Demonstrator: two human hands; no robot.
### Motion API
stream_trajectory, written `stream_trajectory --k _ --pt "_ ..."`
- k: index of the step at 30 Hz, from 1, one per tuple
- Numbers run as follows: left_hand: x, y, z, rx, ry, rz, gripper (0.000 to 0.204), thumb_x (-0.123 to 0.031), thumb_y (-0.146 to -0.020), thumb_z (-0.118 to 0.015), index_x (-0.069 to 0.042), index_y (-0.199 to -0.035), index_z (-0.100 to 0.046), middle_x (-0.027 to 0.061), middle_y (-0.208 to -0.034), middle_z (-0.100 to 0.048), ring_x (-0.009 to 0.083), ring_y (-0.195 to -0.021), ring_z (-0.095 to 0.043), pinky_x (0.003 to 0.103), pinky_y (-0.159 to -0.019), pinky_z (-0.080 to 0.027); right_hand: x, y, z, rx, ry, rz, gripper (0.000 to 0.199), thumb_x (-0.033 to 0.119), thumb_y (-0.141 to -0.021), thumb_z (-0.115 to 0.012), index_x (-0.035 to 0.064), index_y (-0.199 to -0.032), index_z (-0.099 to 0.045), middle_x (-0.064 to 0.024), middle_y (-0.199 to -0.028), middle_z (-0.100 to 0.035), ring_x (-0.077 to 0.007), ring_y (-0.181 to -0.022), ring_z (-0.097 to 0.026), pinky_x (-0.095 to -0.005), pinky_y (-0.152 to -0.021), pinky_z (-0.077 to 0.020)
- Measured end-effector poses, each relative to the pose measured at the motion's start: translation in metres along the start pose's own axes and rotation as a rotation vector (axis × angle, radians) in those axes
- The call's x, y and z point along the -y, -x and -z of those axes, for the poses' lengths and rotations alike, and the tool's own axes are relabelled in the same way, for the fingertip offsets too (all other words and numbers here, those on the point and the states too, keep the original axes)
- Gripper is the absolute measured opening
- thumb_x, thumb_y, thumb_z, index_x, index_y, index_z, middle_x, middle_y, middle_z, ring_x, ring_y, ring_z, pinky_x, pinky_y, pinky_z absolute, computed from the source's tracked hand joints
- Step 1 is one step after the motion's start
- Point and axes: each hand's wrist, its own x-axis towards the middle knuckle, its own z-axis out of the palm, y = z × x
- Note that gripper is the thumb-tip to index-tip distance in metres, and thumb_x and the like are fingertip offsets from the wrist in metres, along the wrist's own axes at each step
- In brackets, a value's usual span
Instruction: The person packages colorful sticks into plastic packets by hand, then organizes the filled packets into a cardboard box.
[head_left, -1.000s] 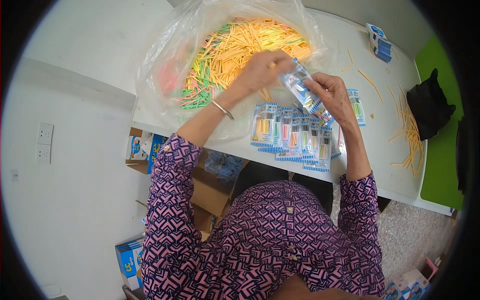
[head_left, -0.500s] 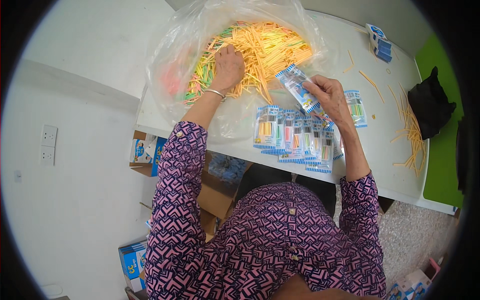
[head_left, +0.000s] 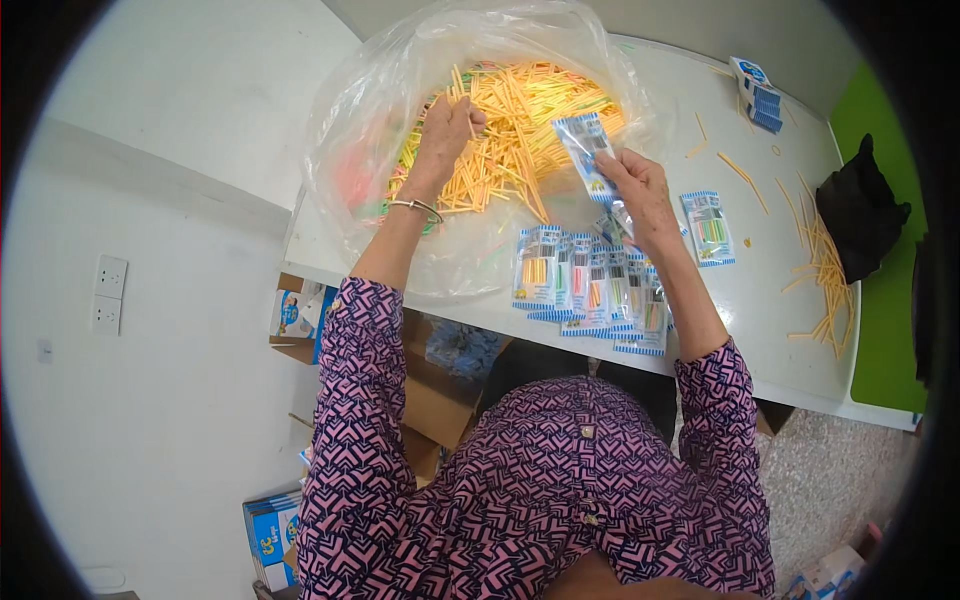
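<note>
A large clear plastic bag [head_left: 345,130] lies open on the table, heaped with thin straw-like sticks [head_left: 530,120], mostly orange-yellow with some green and pink. Over the heap's left side, my left hand [head_left: 447,140] is closed around a few orange sticks [head_left: 458,85] that poke up above its fingers. My right hand [head_left: 645,195] pinches a small blue-and-white plastic packet [head_left: 585,150], held tilted at the right edge of the bag. Below that hand, several filled packets [head_left: 590,285] overlap in a row along the table's near edge, their coloured sticks showing through clear windows.
One filled packet [head_left: 708,228] lies apart on the right. Loose sticks [head_left: 825,280] are scattered near a black bag [head_left: 868,205] at the far right. A stack of blue-and-white packets [head_left: 757,95] stands at the back. Open cardboard boxes [head_left: 440,390] sit below the table.
My left hand has risen slightly from the heap, now with orange sticks showing in its grip. My right hand has shifted a little left, turning the packet more upright.
</note>
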Motion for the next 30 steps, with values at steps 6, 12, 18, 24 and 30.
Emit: stream_trajectory --k 6,12,18,24,30 --pt "-0.024 0.015 -0.030 0.107 0.909 0.288 0.015 -0.016 -0.095 -0.048 -0.001 -0.094 -0.051 0.0139 -0.087 -0.061 0.0245 -0.083 -0.061 0.038 -0.077 -0.052 0.013 -0.029 -0.071 -0.195 -0.752 -0.238 0.019 0.020 -0.092 -0.053 0.0030 -0.097 -0.061 -0.0065 -0.091 -0.065 -0.0130 -0.084 -0.058 -0.0216 -0.076 -0.0429" --pt "-0.024 0.040 -0.088 -0.048 1.068 0.243 0.011 -0.011 -0.091 -0.055 -0.001 -0.097 -0.053 0.0110 -0.090 -0.061 0.0201 -0.083 -0.060 0.033 -0.076 -0.051 -0.017 -0.055 -0.093 -0.241 -1.381 -0.188 0.019 0.013 -0.095 -0.045 -0.0001 -0.100 -0.057 -0.0123 -0.098 -0.062 -0.0193 -0.088 -0.058 -0.0314 -0.088 -0.0460" --pt "-0.032 0.053 -0.098 -0.099 0.892 0.144 0.012 -0.007 -0.090 -0.056 -0.001 -0.100 -0.052 0.0073 -0.091 -0.060 0.0123 -0.080 -0.059 0.026 -0.069 -0.050 -0.017 -0.055 -0.094 -0.306 -1.346 -0.191 0.020 0.015 -0.096 -0.046 -0.0019 -0.099 -0.056 -0.0119 -0.096 -0.061 -0.0200 -0.089 -0.059 -0.0320 -0.087 -0.0476" --pt "-0.043 0.055 -0.102 -0.095 0.810 0.152 0.006 -0.003 -0.092 -0.049 -0.002 -0.098 -0.050 0.0056 -0.092 -0.059 0.0096 -0.076 -0.057 0.024 -0.063 -0.050 -0.014 -0.049 -0.089 -0.268 -1.261 -0.182 0.014 0.012 -0.094 -0.050 0.0002 -0.101 -0.051 -0.0095 -0.094 -0.059 -0.0175 -0.083 -0.059 -0.0312 -0.074 -0.0510" --pt "-0.033 0.048 -0.105 -0.124 0.643 0.086 0.003 -0.002 -0.093 -0.047 -0.003 -0.095 -0.049 0.0036 -0.087 -0.057 0.0094 -0.074 -0.056 0.024 -0.063 -0.049 -0.009 -0.047 -0.090 -0.295 -1.229 -0.162 0.013 0.012 -0.094 -0.050 0.0009 -0.102 -0.051 -0.0079 -0.093 -0.059 -0.0164 -0.078 -0.058 -0.0304 -0.071 -0.0508"
